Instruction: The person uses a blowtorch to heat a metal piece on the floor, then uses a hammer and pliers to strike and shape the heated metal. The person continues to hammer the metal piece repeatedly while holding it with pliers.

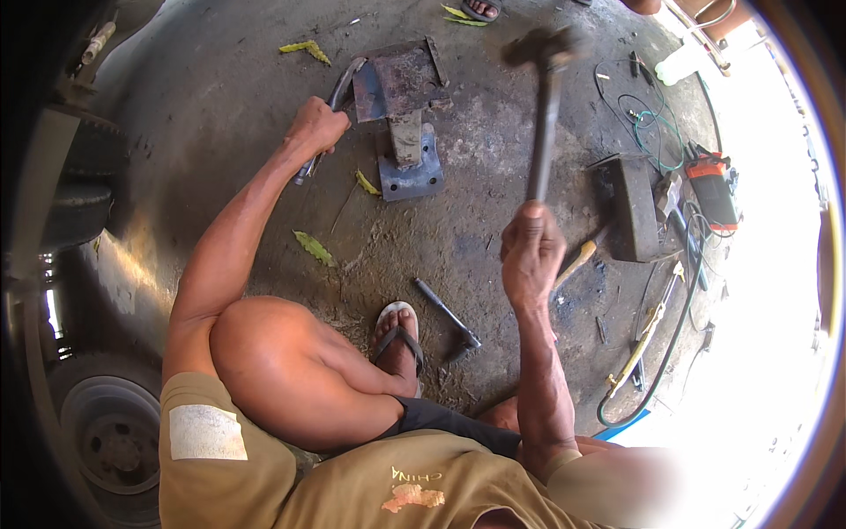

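Observation:
My right hand (534,251) is closed round the lower end of a hammer's long handle. The hammer (546,119) is raised upright, its head blurred by motion. At the far left of the work area, my left hand (317,128) is wrapped round a bent metal bar (345,81). The bar's curved upper end meets the edge of a rusty steel bracket (401,79). That bracket stands on a short post (406,139) above a bluish base plate with holes (412,181). The hammer head is to the right of the bracket, apart from it in this view.
A socket wrench (447,313) lies near my sandalled foot (398,339). At right are a dark metal box section (630,207), another hammer (677,207), an orange-and-black machine (714,189), cables and a cutting torch (648,339). Tyres (75,212) stand at left. Another person's foot (482,9) shows at the top.

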Available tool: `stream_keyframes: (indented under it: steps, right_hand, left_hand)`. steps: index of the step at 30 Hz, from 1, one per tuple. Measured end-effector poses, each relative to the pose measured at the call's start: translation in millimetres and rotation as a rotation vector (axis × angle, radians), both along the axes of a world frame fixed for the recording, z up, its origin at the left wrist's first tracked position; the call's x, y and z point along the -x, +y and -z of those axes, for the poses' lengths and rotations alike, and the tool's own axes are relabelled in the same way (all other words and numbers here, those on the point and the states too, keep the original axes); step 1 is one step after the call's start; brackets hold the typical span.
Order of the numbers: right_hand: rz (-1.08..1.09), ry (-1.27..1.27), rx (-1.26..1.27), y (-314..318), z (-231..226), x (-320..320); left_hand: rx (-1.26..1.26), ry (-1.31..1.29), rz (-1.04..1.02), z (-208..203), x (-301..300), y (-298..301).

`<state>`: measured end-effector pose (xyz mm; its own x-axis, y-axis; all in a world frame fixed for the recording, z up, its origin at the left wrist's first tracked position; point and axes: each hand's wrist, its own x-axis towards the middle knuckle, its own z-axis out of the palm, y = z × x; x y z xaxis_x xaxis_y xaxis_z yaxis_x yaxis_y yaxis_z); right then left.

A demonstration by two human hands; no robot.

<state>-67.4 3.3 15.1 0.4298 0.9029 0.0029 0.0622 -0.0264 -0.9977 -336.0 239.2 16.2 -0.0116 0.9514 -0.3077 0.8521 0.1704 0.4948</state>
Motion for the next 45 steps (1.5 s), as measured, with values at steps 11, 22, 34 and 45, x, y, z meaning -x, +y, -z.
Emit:
stream_keyframes:
  steps: [11, 22, 34, 45]
  right_hand:
    - [-0.151, -0.475, 0.39, -23, 145, 32]
    - [0.039, 0.038, 0.335, -9, 77, 2]
    - [0.076, -0.263, -0.394, 27, 56, 0]
    - [-0.106, -0.253, 0.52, -16, 84, 16]
  left_hand:
    - [-0.035, 0.045, 0.011, -10, 3, -4]
    - [0.031, -0.008, -0.036, 2, -7, -1]
    - [0.002, -0.001, -0.013, -6, -12, -10]
    - [0.003, -0.066, -0.064, 4, -13, 2]
